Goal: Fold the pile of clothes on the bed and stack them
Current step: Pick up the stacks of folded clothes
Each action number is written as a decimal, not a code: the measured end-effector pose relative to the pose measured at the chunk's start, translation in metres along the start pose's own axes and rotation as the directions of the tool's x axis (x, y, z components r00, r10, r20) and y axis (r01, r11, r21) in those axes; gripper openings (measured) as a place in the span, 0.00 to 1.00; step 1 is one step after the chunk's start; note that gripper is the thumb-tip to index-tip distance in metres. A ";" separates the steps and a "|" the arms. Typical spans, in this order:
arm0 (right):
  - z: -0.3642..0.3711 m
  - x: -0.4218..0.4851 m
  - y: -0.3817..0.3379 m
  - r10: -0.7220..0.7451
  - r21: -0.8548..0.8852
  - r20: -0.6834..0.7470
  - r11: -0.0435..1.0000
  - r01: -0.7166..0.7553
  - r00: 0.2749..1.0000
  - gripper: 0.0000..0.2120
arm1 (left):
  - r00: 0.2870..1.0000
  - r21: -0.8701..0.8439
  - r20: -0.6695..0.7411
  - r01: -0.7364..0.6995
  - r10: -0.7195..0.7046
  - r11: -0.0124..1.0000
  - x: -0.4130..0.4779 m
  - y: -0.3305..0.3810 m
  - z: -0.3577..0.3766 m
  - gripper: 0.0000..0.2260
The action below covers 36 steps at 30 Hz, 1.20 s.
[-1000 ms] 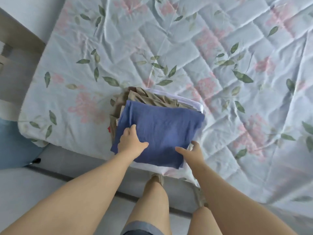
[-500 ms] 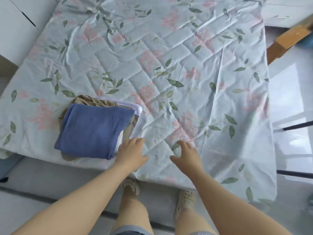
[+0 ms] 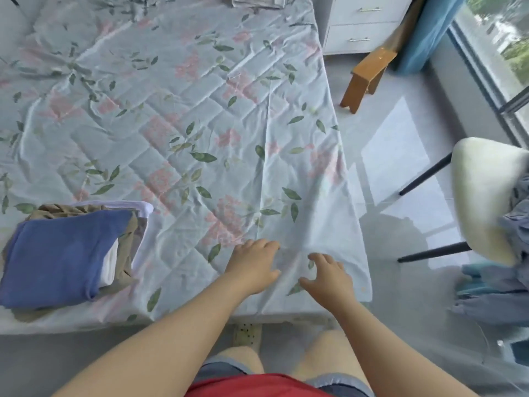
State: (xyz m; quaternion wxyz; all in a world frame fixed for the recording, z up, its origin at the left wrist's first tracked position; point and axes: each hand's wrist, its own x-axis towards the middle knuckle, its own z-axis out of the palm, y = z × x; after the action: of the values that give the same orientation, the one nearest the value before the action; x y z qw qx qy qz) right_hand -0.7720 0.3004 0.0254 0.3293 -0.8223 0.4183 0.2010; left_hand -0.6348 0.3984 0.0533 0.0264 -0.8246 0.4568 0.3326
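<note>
Head view: your left hand (image 3: 252,263), right hand (image 3: 326,277) empty, loose; grab clothes (image 3: 512,247) off chair (image 3: 481,190), fold, square onto stack (image 3: 65,250).

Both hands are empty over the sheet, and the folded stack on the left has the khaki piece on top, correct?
No: the head view shows the blue garment on top, the khaki piece under it. The left hand and right hand are empty over the sheet.
</note>
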 end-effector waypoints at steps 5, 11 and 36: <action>-0.058 0.021 0.070 -0.015 0.008 -0.003 1.000 0.015 1.000 0.27 | 1.000 -0.003 0.010 0.007 -0.007 1.000 0.046 0.077 -0.005 0.23; -0.165 0.058 0.187 -0.055 -0.059 0.024 0.997 0.056 0.998 0.28 | 0.992 -0.173 -0.049 0.103 -0.113 0.980 0.114 0.213 -0.006 0.22; -0.450 0.378 0.113 -0.204 -0.031 0.024 0.978 0.205 0.979 0.26 | 0.955 -0.212 -0.224 0.147 -0.194 0.966 0.434 0.243 -0.279 0.22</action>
State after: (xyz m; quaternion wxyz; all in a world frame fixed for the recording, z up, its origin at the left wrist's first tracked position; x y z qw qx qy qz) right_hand -0.6249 -0.2775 0.0702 0.3389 -0.8642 0.3247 0.1813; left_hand -0.5190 -0.1587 0.0845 -0.0808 -0.8942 0.3490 0.2683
